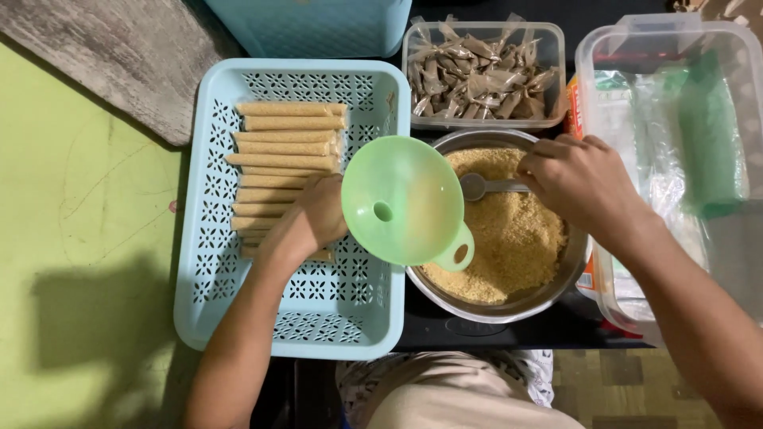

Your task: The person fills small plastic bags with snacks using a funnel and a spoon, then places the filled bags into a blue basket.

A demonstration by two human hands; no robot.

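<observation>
My left hand (311, 220) grips the stem of a light green funnel (404, 200), holding it mouth-up above the right edge of a light blue perforated basket (334, 314). Whatever is under the funnel is hidden by my hand. My right hand (582, 184) holds a small metal spoon (477, 187) over a steel bowl (556, 287) filled with tan crumbly powder (517, 238). The spoon's bowl is close to the funnel's rim. Several long thin filled tubes (288, 151) of the same tan powder lie stacked side by side in the basket.
A clear tub (483, 73) of small brown wrapped packets stands behind the bowl. At right is a large clear container (675, 119) with plastic bags and a green roll. Another blue bin (310, 24) is at the back. A green floor mat (79, 238) lies left.
</observation>
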